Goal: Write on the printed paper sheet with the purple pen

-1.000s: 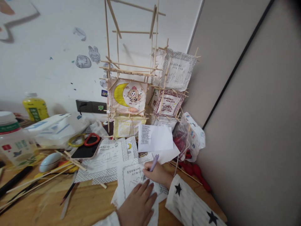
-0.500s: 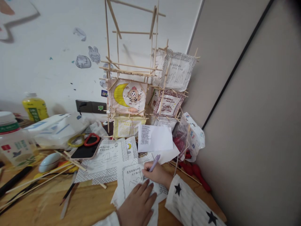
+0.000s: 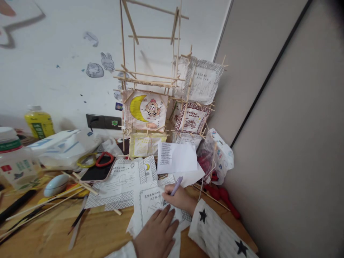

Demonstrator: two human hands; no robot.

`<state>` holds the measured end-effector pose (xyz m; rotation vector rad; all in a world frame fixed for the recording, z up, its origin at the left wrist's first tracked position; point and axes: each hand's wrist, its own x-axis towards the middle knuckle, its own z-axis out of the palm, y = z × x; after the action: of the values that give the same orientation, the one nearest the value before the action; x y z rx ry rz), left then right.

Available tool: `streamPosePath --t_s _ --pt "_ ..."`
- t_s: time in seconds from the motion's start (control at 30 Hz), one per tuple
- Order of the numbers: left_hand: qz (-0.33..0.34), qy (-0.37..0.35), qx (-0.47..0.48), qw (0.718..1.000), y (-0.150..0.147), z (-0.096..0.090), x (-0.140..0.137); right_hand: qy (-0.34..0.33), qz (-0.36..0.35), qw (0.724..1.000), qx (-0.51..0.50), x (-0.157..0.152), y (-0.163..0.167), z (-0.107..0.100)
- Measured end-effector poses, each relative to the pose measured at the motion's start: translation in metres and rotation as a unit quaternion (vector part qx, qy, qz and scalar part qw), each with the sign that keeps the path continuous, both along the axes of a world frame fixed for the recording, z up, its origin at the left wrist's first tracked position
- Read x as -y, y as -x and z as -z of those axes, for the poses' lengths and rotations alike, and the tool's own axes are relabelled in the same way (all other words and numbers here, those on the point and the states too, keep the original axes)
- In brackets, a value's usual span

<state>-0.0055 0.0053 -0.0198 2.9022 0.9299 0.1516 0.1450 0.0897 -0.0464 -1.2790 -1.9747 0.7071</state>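
Note:
My right hand (image 3: 177, 197) is closed around a purple pen (image 3: 177, 185), its tip hidden behind my fingers. Beneath lies a white sheet (image 3: 143, 206) with handwriting, line drawing and a patterned border. My left hand (image 3: 157, 233) rests flat on the sheet's lower part, fingers stretched out. To the left, other drawn sheets (image 3: 122, 182) show boats and a crosshatched border. Just beyond the pen, a folded paper with handwritten lines (image 3: 177, 157) leans against a lantern-like stick frame with paper panels (image 3: 146, 109).
Scissors with yellow and red handles (image 3: 104, 159) lie on a phone (image 3: 94, 173). Wooden sticks (image 3: 51, 202), a pencil (image 3: 77, 220) and a white-blue oval object (image 3: 56, 185) are at left, with bottles (image 3: 39, 122) behind. Plastic bags (image 3: 221, 154) and red items (image 3: 227, 200) sit at right.
Almost nothing differs. The view has shifted very slightly, and both hands keep their places on the sheet.

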Motion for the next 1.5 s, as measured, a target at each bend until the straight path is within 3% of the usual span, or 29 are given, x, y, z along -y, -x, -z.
streamPosePath --t_s 0.53,1.3,1.5 --pt "0.008 -0.027 0.014 1.000 0.0034 0.0080 -0.0004 0.000 0.002 1.000 -0.005 0.0012 0.0019 -0.0034" --pt "0.003 0.002 0.005 1.000 0.0030 0.0003 -0.0004 -0.004 0.002 1.000 -0.003 0.0002 0.0020 -0.0032" --pt "0.009 -0.008 0.007 1.000 0.0012 0.0086 -0.0024 0.006 0.007 1.000 -0.003 0.0011 0.0008 -0.0036"
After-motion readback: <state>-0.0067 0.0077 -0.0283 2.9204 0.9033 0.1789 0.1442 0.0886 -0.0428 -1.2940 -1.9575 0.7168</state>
